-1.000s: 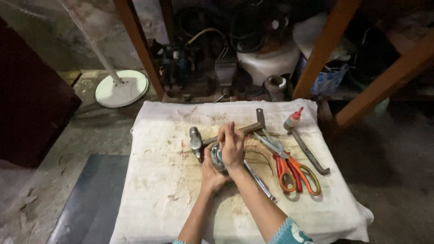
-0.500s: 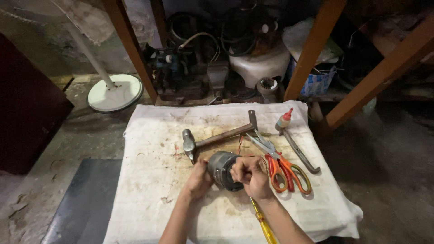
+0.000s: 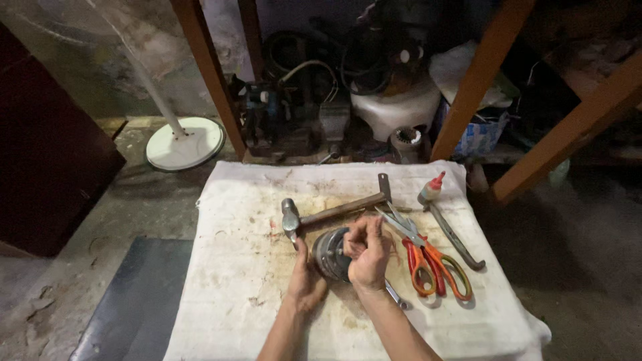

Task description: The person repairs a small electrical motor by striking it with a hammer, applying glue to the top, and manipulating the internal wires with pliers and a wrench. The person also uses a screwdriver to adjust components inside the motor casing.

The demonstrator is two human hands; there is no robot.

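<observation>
At far left, a white round fan base (image 3: 184,142) with its pole is standing on the floor, well apart from the work. A stained white cloth (image 3: 227,281) is lying spread over the floor and carrying the things. The left hand (image 3: 306,279) is cupping the left side of a round grey metal motor part (image 3: 329,253), fingers curled against its rim, gripping it. That part is sitting near the middle of the cloth, held between both hands. Just above it, a hammer (image 3: 328,214) with a wooden handle is lying slantwise, its head at the left. The right hand (image 3: 366,253) is closing over the right face of the motor part, fingers bent on it. Right of the hand, orange-handled scissors (image 3: 428,257) are lying beside grey pliers (image 3: 401,224). Further right, a small bottle with a red tip (image 3: 432,188) and a dark metal bar (image 3: 456,237) are resting near the cloth's edge.
</observation>
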